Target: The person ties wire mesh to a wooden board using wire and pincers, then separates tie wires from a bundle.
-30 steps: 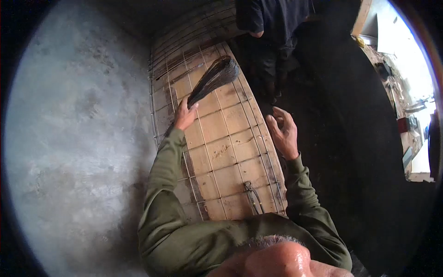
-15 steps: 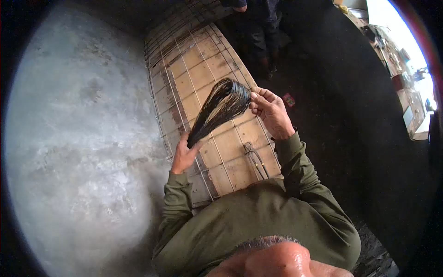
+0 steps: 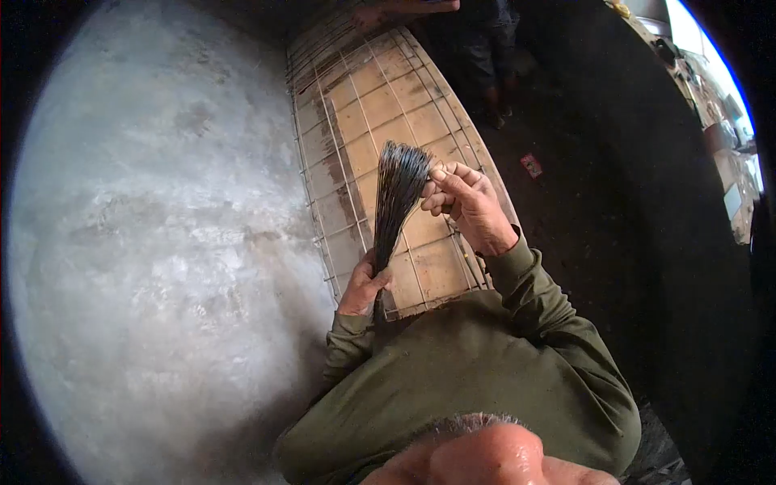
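Observation:
A fanned bundle of thin black tie wire [image 3: 398, 190] stands over the wire mesh, its looped ends spread at the top. My left hand [image 3: 365, 287] is closed around its narrow lower part, and a short tail shows below the fist. At the bundle's upper right edge, my right hand [image 3: 469, 202] pinches with thumb and forefinger at the wire ends; how many strands lie between them is too small to tell. Beneath my right wrist, the pincers [image 3: 470, 260] lie on the mesh, mostly hidden, with a bit of yellow handle showing.
A steel wire mesh [image 3: 365, 113] lies over a long wooden board [image 3: 388, 89] running away from me. Left is a grey concrete surface [image 3: 178, 226]. Another person's arm [image 3: 404, 8] reaches over the far end, their legs [image 3: 495, 65] beside it. A red packet [image 3: 531, 166] lies on the dark floor.
The bundle has swung more upright, its looped top now spread into a fan. My left hand has moved right and nearer my body. Another person's arm has come over the mesh's far end.

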Demonstrator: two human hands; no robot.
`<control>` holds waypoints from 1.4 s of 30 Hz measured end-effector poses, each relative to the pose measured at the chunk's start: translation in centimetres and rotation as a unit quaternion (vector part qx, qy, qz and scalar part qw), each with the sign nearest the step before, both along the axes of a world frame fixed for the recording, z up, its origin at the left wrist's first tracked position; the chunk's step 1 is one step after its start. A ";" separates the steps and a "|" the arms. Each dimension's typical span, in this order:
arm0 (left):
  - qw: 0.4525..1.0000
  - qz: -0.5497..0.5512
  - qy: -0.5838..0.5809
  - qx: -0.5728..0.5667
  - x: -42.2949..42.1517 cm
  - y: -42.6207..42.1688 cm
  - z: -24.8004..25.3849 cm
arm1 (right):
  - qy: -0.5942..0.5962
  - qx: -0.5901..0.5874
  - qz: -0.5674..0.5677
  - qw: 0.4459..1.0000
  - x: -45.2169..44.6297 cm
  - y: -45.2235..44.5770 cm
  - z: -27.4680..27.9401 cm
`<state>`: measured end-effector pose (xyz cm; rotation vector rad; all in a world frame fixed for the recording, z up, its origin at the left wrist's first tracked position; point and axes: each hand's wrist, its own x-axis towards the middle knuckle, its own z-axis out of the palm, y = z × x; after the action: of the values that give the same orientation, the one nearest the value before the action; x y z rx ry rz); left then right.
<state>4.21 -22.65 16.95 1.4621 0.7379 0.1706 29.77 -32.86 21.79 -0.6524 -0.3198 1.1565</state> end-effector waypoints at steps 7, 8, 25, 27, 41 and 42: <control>0.997 -0.012 0.027 0.065 -2.1 -1.5 -0.7 | -0.015 -0.020 0.037 0.999 -2.1 -0.7 0.2; 0.997 -0.007 0.027 0.065 -2.4 -1.8 -0.7 | -0.001 -0.006 0.054 0.999 -2.4 -0.8 -0.1; 0.987 0.113 -0.064 0.097 -4.5 -4.2 -2.1 | -0.054 -0.035 0.121 0.991 -5.0 -1.1 -0.1; 0.985 0.124 -0.099 0.071 -4.8 -4.2 -2.9 | -0.053 -0.024 0.116 0.992 -4.9 -1.2 0.3; 0.975 0.173 -0.121 0.070 -3.7 -4.6 -1.2 | -0.085 -0.007 0.125 0.988 -3.9 -1.0 0.5; 0.974 0.174 -0.129 0.068 -3.9 -4.5 -1.5 | -0.087 -0.008 0.121 0.989 -3.8 -1.0 0.5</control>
<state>0.31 -27.18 15.40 1.3960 0.7750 0.6801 25.95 -33.91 22.26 -0.7450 -0.5494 1.3375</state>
